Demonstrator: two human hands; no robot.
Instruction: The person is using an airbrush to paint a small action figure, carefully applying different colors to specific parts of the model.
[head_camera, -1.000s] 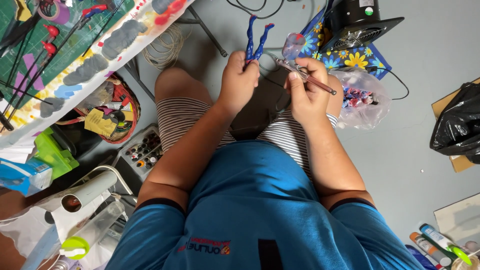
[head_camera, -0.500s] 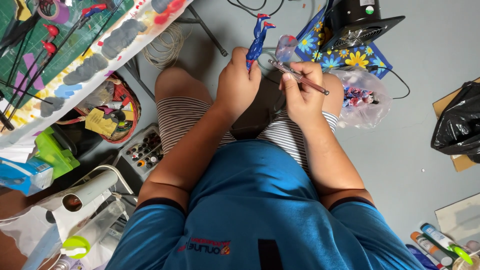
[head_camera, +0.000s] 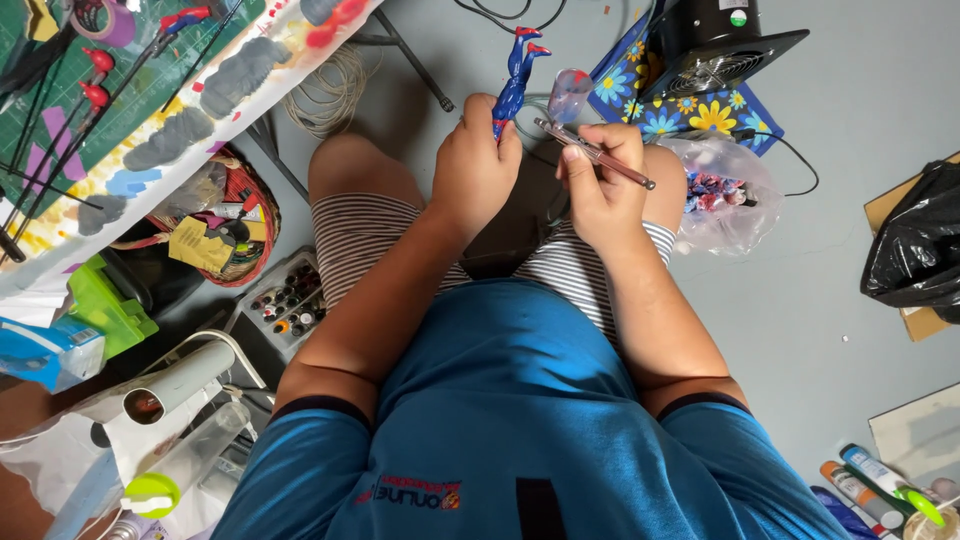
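Observation:
My left hand (head_camera: 473, 165) is closed around a small blue bird-shaped figure (head_camera: 517, 75) with red tips, holding it upright above my knees. My right hand (head_camera: 598, 180) grips a thin reddish-brown paintbrush (head_camera: 596, 155) like a pen, its tip pointing left toward the figure. A small clear cup (head_camera: 569, 92) sits just behind the brush. I am seated in a blue shirt and striped shorts.
A painted board (head_camera: 150, 120) with red-tipped sticks lies at the upper left. A coil of cord (head_camera: 330, 95), a red basket (head_camera: 235, 225), a tray of paint pots (head_camera: 290, 300), a black fan (head_camera: 730, 45) on a flowered cloth, a plastic bag (head_camera: 725, 195), a black bag (head_camera: 915, 250) and paint tubes (head_camera: 880, 485) surround me.
The blue figure has turned from tilted to more upright in my left hand. My right hand has brought the brush a little closer to it.

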